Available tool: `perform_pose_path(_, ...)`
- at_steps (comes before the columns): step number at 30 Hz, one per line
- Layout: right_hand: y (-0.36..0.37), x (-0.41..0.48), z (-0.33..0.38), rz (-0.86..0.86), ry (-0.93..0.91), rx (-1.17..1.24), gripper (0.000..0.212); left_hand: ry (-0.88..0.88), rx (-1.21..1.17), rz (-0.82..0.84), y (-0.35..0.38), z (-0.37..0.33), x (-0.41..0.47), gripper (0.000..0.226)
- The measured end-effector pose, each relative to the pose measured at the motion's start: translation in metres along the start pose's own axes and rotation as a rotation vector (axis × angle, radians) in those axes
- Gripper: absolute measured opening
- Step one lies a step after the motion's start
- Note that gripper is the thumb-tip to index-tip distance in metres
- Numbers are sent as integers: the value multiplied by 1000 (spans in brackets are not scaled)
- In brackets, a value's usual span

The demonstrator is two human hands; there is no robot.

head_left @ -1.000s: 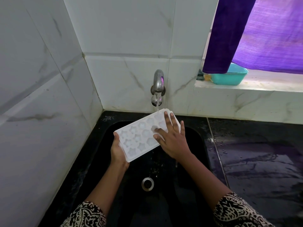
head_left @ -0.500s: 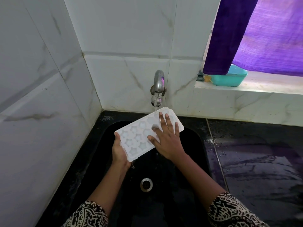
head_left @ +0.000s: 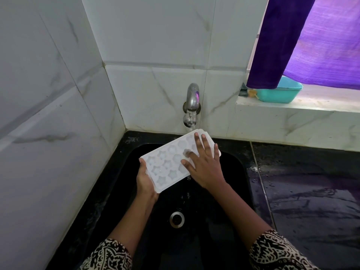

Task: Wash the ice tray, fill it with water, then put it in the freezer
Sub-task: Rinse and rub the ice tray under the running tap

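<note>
Hanging over the sink (head_left: 236, 173), the ice tray (head_left: 167, 162) meets the stream from the tap (head_left: 191, 102) at twelve o'clock, likely for rinsing; the left hand (head_left: 145, 183) grips its seven-o'clock end to steady it, and the right hand (head_left: 205, 166) lies flat, fingers spread, at three o'clock.

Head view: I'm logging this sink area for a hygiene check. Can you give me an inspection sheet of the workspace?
Surface: black sink with drain; black counter on the right is wet.
Job's things: white ice tray held over the sink, far end under the running tap.
Clutter: teal tub on the window ledge.
Hands: left hand grips the tray's near end; right hand lies flat on top, fingers straight.
Cables: nothing seen.
Surroundings: white marbled wall tiles; purple curtain.
</note>
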State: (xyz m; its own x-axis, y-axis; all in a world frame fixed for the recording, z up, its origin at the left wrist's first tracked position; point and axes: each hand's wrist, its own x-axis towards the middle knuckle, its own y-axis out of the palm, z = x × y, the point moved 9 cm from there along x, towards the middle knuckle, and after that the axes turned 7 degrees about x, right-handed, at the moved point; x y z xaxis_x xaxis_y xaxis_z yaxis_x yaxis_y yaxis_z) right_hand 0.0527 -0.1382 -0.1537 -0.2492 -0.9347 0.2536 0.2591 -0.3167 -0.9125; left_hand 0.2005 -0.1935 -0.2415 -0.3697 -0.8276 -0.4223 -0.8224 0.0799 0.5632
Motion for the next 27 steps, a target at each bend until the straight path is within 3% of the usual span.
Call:
perform_pose_path(4,6,2,4,44,-23,11,74,14,-1,1,-1,-6,3,68)
perform_pose_path(9,0,3,5,-80,23,3,65,0,44,-29,-4,-3,4,71)
perform_pose_path(14,10,1,7,32,-38,41,63,5,64,-39,-13,-8,7,75)
perform_pose_path(18,-3,1,2,-56,-6,37,69,-16,53,-34,-13,-1,3,71)
perform_pose_path(21,0,-4,7,-28,2,54,72,-14,36,-40,-10,-2,0,68)
perform_pose_path(27,-7,-34,-13,-141,94,168,56,13,62,-54,-12,-7,4,67)
